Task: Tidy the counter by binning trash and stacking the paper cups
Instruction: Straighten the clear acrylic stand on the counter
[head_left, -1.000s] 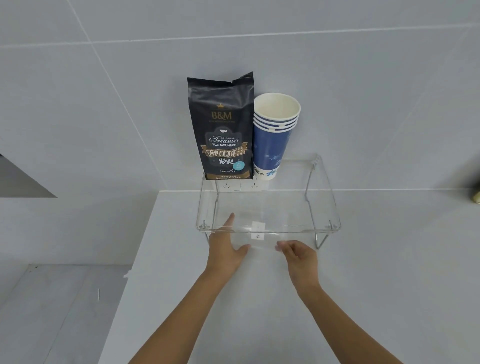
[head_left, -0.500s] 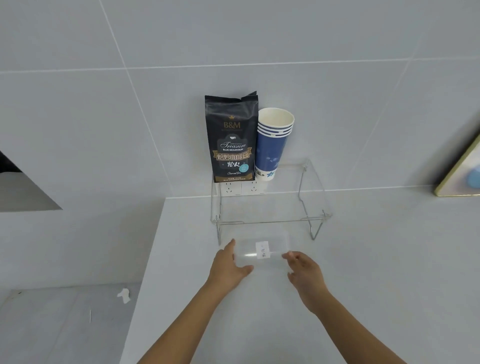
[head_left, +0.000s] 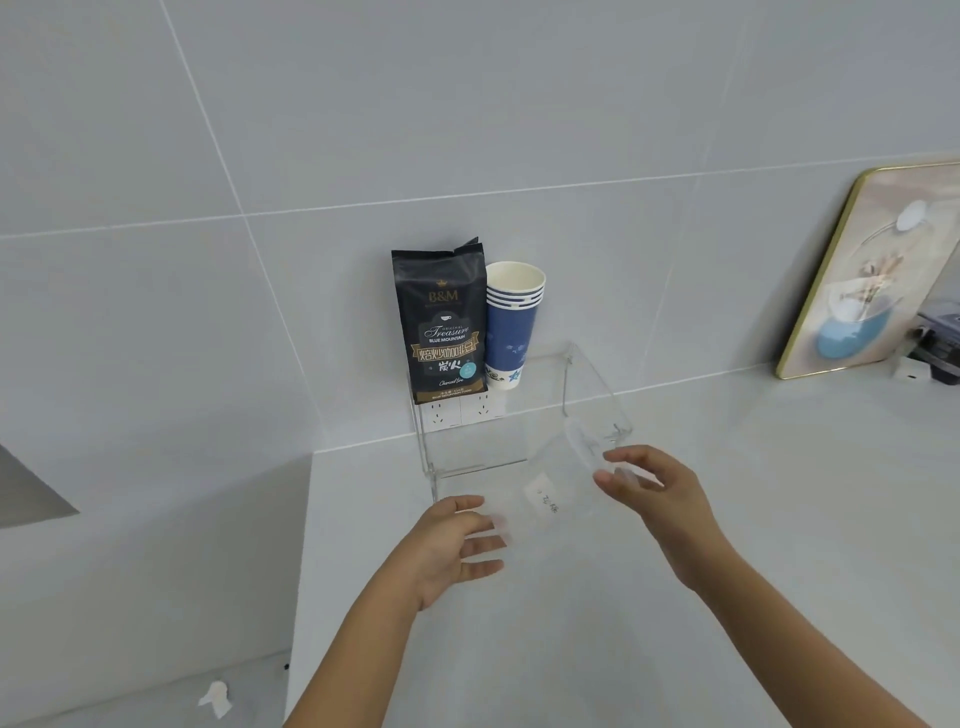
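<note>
Two bare hands hold a clear plastic container between them above a pale surface

The left hand (head_left: 451, 545) has its fingers spread against the near left end of the see-through container (head_left: 545, 499), and the right hand (head_left: 652, 493) curls around its far right end; each grip is grasping the container, which sits tilted and carries a small white label (head_left: 543, 501). Behind it, a clear acrylic shelf (head_left: 597, 410) stands on the pale surface (head_left: 779, 519) against the tiled wall. On that shelf a stack of blue paper cups (head_left: 511, 325) stands upright, touching a black coffee bag (head_left: 441, 322) on its left. A gold-framed picture (head_left: 872, 270) leans on the wall far to the right. A crumpled scrap of white paper (head_left: 215, 699) lies on the floor at lower left
</note>
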